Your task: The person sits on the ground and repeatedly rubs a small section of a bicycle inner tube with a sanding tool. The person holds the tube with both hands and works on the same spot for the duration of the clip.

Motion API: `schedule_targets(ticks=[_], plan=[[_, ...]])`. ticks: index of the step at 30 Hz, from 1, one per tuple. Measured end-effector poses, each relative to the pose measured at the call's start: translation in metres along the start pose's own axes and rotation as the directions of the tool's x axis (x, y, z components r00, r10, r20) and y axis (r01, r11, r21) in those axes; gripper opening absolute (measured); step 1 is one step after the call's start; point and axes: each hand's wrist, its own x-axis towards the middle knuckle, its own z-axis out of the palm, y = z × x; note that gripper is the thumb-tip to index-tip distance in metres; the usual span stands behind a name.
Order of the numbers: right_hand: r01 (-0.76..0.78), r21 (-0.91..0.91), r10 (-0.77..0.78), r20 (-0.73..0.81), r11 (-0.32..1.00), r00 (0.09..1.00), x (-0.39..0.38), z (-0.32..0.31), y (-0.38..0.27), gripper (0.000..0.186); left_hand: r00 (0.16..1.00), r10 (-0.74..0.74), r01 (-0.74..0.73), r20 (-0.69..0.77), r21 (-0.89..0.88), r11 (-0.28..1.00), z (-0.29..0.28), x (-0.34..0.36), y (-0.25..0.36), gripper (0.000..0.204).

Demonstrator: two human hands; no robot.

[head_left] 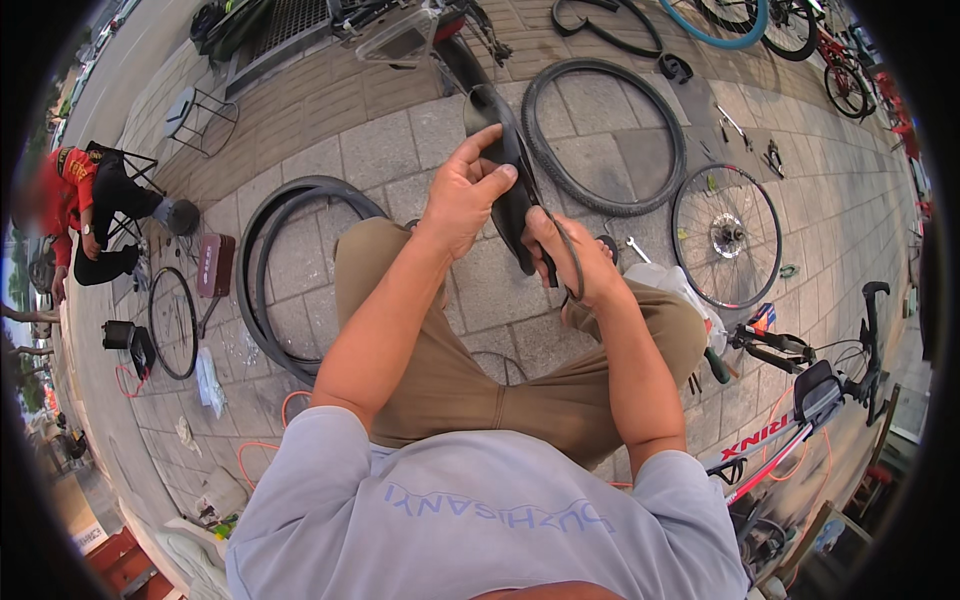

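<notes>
A long, dark, curved piece that looks like a bicycle mudguard (513, 205) stands between my hands, in front of my crossed legs. My left hand (462, 195) holds it partway up, index finger and thumb lying on its face and the other fingers curled. At its lower end, my right hand (575, 252) is closed with the thumb on top. A thin dark strip (572, 262) runs along the mudguard's edge and loops over the right hand. What the right fingers enclose is partly hidden.
Tyres lie right (676, 150) and left (255, 270). A spoked wheel (757, 205), a wrench (637, 250) and a bicycle (800, 410) are at the right. A person in red (75, 180) sits far left, near a stool (185, 110) and a dark red box (215, 265).
</notes>
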Motion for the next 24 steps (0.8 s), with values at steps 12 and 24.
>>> schedule_targets(ticks=[12,24], plan=[[-0.035,0.116,0.034,0.008,0.993,0.999,0.0005,0.0040,0.0009,0.069,0.999,-0.011,0.008,-0.052,-0.044,0.999,0.0048,-0.0020,-0.0040,0.060],[-0.033,0.135,0.037,-0.028,0.990,0.999,0.0017,0.0066,0.0025,0.068,0.999,-0.030,0.026,-0.040,-0.087,0.996,0.0051,-0.0026,-0.0042,0.062]])
